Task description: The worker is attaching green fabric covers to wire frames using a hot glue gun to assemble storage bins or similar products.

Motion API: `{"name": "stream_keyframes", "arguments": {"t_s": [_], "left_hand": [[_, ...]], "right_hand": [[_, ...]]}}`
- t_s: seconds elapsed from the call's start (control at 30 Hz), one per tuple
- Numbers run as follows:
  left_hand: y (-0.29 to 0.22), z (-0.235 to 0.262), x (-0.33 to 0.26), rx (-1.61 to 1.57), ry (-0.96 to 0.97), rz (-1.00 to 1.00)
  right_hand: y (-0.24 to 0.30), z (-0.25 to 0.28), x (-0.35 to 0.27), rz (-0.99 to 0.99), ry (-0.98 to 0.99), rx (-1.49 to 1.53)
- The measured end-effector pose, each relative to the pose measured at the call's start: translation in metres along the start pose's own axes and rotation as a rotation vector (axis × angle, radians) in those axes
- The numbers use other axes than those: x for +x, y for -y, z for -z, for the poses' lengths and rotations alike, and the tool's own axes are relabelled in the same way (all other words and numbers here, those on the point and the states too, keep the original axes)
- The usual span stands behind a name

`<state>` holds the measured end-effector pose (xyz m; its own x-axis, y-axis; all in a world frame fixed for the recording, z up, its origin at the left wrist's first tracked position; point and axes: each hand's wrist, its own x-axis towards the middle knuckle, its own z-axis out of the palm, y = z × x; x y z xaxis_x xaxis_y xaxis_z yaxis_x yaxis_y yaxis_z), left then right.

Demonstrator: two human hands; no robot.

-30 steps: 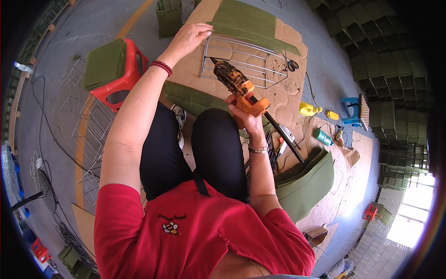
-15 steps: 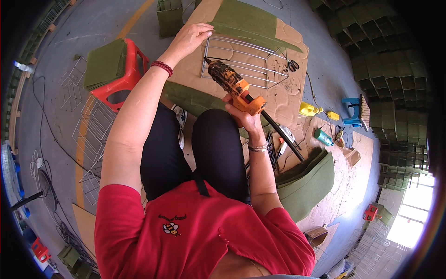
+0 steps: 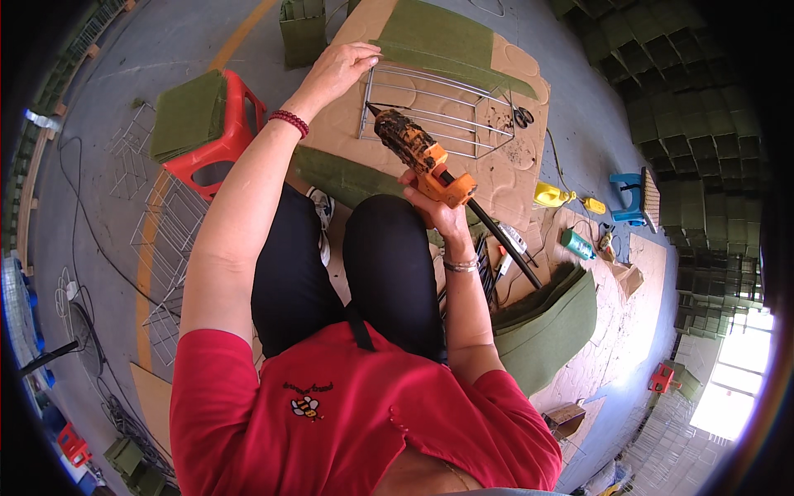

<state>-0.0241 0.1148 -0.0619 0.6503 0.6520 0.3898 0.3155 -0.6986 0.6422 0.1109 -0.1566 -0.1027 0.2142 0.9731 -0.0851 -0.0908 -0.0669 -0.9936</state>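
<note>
Okay, right hand [image 3: 438,208] is gripping an orange glue gun [image 3: 428,161], fingers wrapping its handle, barrel caked in dark residue. Gun is tilting up-left over the cardboard [image 3: 506,183], nozzle pointing at the left end of a wire frame [image 3: 475,124]; can't tell if the tip is touching. Black stick [image 3: 506,245] is protruding from the gun's rear. Left hand [image 3: 341,66] is reaching forward, thumb and fingers narrowing together at the left edge of a green sheet [image 3: 438,37], just by the frame's corner; can't tell whether they're pinching sheet or wire. Frame is lying on the cardboard, sheet running along its far side. Black scissors [image 3: 522,117] are resting by the frame's right end. Red stool [image 3: 240,103] is holding a green stack [image 3: 188,117] at left; yellow bottle [image 3: 549,195] and green bottle [image 3: 577,244] are lying off to the right.
</note>
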Motion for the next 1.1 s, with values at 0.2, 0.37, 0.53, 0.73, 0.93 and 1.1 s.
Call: {"name": "stream_keyframes", "arguments": {"t_s": [0.2,0.37,0.53,0.73,0.93,1.1], "left_hand": [[0.005,0.004,0.0,0.042,0.018,-0.036],[0.004,0.002,-0.001,0.028,-0.006,-0.034],[0.006,0.004,-0.001,0.061,0.019,-0.03],[0.007,0.005,-0.001,0.046,0.03,-0.028],[0.005,0.006,-0.003,0.04,0.028,-0.016],[0.005,0.007,-0.003,0.01,0.035,0.002]], "right_hand": [[-0.002,-0.002,-0.001,0.026,-0.007,0.027],[-0.001,-0.002,-0.002,0.022,-0.021,0.008],[-0.005,0.0,-0.005,0.053,-0.038,0.04],[-0.009,0.007,-0.008,0.142,-0.063,0.014],[-0.007,0.009,-0.014,0.126,-0.123,0.063],[-0.006,0.013,-0.02,0.114,-0.141,0.072]]}}
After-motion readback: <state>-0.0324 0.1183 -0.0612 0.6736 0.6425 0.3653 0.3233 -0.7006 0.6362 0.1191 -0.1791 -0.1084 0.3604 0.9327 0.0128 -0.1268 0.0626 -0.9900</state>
